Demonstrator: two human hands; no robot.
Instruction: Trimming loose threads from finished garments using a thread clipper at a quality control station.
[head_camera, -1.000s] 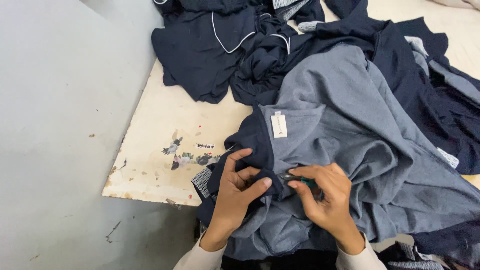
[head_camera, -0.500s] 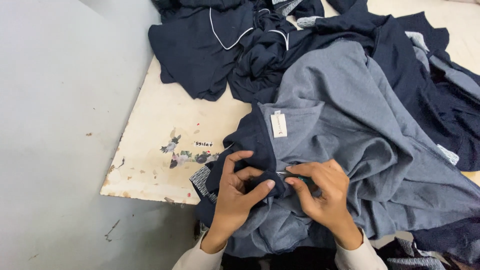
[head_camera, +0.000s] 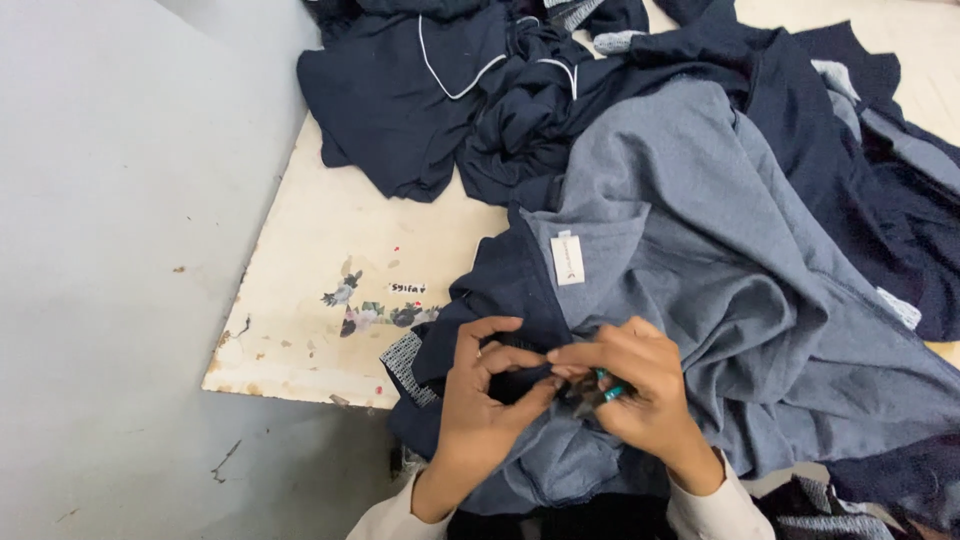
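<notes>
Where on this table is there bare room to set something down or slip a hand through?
Bare patch: the cream table corner, between its left edge, the navy pile above and the grey-blue garment. Everywhere rightward is covered in cloth, tightest where the left hand and right hand pinch fabric.

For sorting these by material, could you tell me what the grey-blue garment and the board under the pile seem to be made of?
The grey-blue garment looks like soft woven cloth, perhaps chambray: matte, finely heathered, draping in loose folds. The board looks like painted wood or laminate: cream, smooth, with chipped, stained edges; which one I cannot tell.
</notes>
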